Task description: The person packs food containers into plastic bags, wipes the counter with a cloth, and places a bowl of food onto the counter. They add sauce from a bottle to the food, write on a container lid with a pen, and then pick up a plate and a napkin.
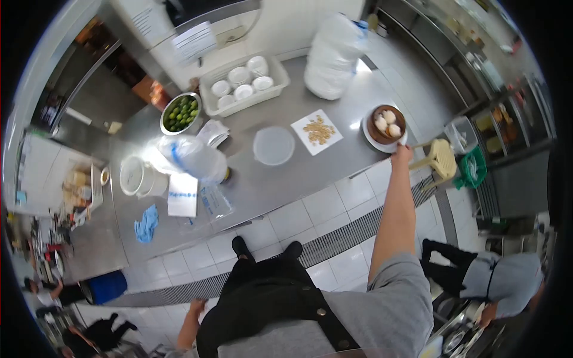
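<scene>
On the right end of the steel counter, my right hand (403, 154) grips the rim of a white plate (373, 141). A round brown steamer basket (382, 136) with several white dumplings sits on that plate. My left hand (197, 306) hangs low beside my body, away from the counter; its fingers are too small to make out. Left of the plate lies a square white dish (303, 132) with chopped tan pieces. Beside it is a round translucent lid (274, 145).
A white bin (277, 89) of small bowls, a steel bowl of green limes (181, 113), wrapped white stacks (334, 59) and a blue cloth (146, 224) are on the counter. A yellow stool (442, 158) stands right. Other people are at both sides.
</scene>
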Demonstrator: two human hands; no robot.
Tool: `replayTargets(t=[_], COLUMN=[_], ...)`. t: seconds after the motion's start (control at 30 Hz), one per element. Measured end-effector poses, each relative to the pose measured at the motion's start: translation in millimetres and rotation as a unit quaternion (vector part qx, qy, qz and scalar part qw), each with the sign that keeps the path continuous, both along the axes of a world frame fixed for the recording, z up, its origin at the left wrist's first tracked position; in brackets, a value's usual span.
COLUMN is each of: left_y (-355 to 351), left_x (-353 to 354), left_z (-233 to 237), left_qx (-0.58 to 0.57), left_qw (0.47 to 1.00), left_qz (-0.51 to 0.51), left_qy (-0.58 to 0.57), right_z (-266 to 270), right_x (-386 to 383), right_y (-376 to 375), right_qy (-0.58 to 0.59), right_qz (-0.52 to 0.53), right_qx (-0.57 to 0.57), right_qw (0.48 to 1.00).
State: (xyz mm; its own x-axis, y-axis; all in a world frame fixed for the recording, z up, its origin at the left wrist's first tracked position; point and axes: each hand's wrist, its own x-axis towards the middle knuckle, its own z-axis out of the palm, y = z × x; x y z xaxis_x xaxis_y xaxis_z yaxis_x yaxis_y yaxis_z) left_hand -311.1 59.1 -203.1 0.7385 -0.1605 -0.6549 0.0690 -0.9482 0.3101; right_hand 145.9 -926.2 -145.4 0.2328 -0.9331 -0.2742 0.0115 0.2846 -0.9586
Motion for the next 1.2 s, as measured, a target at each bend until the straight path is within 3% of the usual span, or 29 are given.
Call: replayTargets(t=[0.03, 0.07, 0.1, 0.13, 0.17, 0.2, 0.27, 0.33, 0.43, 0.53, 0.6, 0.7, 0.8, 0.87, 0.93, 1.0, 1.03, 1.13, 1.2], left_y=[-0.6, -30.4, -56.9, -73.7, -89.4, -98.8, -92.9, -75.9, -19.0, 15.9, 33.1, 71.4, 120.5, 160.6, 196.2, 228.8, 243.6, 279.7, 300.5], left_x=[12.7, 41.2, 73.1, 91.2, 116.4, 146.0, 181.2, 212.2, 251.4, 270.0, 280.3, 288.0, 295.2, 295.0, 289.6, 284.2, 284.1, 284.6, 286.5], left_z=[-24.6, -16.5, 5.5, 3.2, 17.3, 40.1, 52.5, 76.1, 80.4, 110.3, 134.3, 133.7, 139.0, 132.3, 145.1, 143.3, 142.6, 120.3, 125.8], left_qx=[-0.024, -0.036, -0.034, -0.070, -0.083, -0.105, -0.150, -0.215, -0.174, -0.265, -0.244, -0.268, -0.259, -0.271, -0.304, -0.364, -0.392, -0.425, -0.362], left_qw=[0.981, 0.977, 0.996, 0.987, 0.986, 0.984, 0.979, 0.953, 0.984, 0.928, 0.908, 0.889, 0.903, 0.915, 0.914, 0.882, 0.861, 0.859, 0.864], left_qz=[-0.141, 0.197, 0.074, 0.142, 0.142, 0.136, 0.140, 0.211, 0.042, 0.132, 0.097, 0.038, -0.015, 0.002, 0.087, 0.196, 0.246, 0.283, 0.320], left_qy=[-0.128, 0.070, 0.030, -0.026, -0.006, 0.054, -0.011, -0.009, -0.024, 0.225, 0.325, 0.370, 0.343, 0.299, 0.253, 0.226, 0.211, 0.018, -0.139], right_z=[-8.6, -4.2, 9.5, 8.8, 8.2, 32.4, 76.9, 110.9, 128.6, 153.7, 164.3, 164.1, 171.7, 168.6, 152.8, 141.6, 127.1, 120.8, 124.2], right_x=[-3.8, -8.2, -19.9, -31.4, -38.2, -58.1, -92.6, -126.4, -170.8, -209.3, -225.6, -235.3, -224.2, -207.4, -185.7, -167.1, -156.7, -121.9, -91.5], right_y=[-5.5, 1.1, 11.6, 12.2, 16.8, 39.3, 89.7, 150.3, 223.6, 332.0, 408.9, 530.9, 655.4, 729.9, 791.6, 839.4, 869.2, 944.8, 986.6], right_qy=[0.009, 0.020, 0.020, -0.014, -0.044, -0.034, 0.000, 0.018, -0.025, -0.019, -0.033, -0.027, 0.011, -0.014, 0.032, 0.053, 0.005, -0.041, -0.059], right_qz=[0.029, 0.030, 0.069, 0.125, 0.124, 0.157, 0.208, 0.224, 0.297, 0.344, 0.356, 0.376, 0.412, 0.447, 0.484, 0.543, 0.545, 0.564, 0.561], right_qx=[-0.012, -0.027, -0.029, -0.035, -0.033, -0.017, -0.034, -0.044, -0.025, 0.017, 0.056, 0.107, 0.137, 0.168, 0.145, 0.144, 0.157, 0.200, 0.238], right_qw=[0.999, 0.999, 0.997, 0.991, 0.991, 0.987, 0.978, 0.973, 0.954, 0.938, 0.932, 0.920, 0.901, 0.879, 0.862, 0.825, 0.823, 0.800, 0.791])
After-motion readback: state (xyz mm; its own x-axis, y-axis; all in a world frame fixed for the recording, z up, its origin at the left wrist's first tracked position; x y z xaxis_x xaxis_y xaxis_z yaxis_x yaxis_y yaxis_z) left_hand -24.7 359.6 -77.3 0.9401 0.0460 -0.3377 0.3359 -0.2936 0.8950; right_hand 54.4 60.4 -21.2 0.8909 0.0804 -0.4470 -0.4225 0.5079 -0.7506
